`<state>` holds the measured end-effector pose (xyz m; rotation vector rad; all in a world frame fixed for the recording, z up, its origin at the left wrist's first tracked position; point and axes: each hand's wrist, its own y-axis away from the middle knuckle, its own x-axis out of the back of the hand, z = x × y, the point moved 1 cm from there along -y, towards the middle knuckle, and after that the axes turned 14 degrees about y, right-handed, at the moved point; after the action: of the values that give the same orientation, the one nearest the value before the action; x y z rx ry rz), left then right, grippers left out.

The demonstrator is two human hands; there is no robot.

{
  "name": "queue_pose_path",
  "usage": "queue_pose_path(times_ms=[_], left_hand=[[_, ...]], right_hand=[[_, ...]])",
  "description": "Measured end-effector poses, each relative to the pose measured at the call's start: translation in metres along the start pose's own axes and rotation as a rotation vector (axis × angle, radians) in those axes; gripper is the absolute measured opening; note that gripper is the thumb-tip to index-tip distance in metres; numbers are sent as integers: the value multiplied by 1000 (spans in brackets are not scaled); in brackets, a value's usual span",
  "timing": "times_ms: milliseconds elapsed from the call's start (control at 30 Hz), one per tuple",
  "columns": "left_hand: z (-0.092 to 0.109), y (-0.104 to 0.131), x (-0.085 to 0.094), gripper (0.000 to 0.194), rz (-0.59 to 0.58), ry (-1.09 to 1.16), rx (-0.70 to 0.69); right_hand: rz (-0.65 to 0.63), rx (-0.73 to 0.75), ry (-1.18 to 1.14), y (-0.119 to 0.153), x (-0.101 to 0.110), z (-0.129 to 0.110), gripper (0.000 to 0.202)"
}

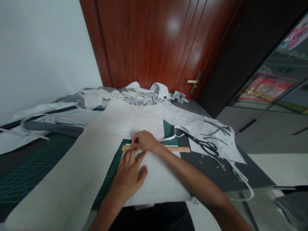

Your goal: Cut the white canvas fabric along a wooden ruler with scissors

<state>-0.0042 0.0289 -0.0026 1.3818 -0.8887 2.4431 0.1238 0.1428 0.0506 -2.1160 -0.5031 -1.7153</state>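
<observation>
A wooden ruler lies crosswise along the top edge of a white cloth piece. My left hand rests flat on this cloth with its fingers spread, their tips at the ruler's left part. Reaching across from the right, my right hand bends over the ruler near its left end. Its thumb and fingers are pinched together; what sits between them is too small to make out. A large cream cloth spreads to the left and behind both hands. Green cutting mat shows between the two cloths.
Black-handled scissors lie right of the ruler, beside white cloth with grey strips. Crumpled cloth scraps are heaped at the back, before a brown door. Folded cloth lies at the left. Dark cabinets stand at the right.
</observation>
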Motion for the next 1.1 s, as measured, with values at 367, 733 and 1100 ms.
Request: queue_pose_path(times_ms=[367,733,1100], left_hand=[[-2,0,1,49,-9,2,-11],[-8,2,-5,50,25,-3,-33],[-10,2,-6,50,41,-12,-50]], right_hand=[[-24,-7,45,5,8,0,13],[-45,-23,122,14,16,5,19],[-54,-42,178,18,18,5,21]])
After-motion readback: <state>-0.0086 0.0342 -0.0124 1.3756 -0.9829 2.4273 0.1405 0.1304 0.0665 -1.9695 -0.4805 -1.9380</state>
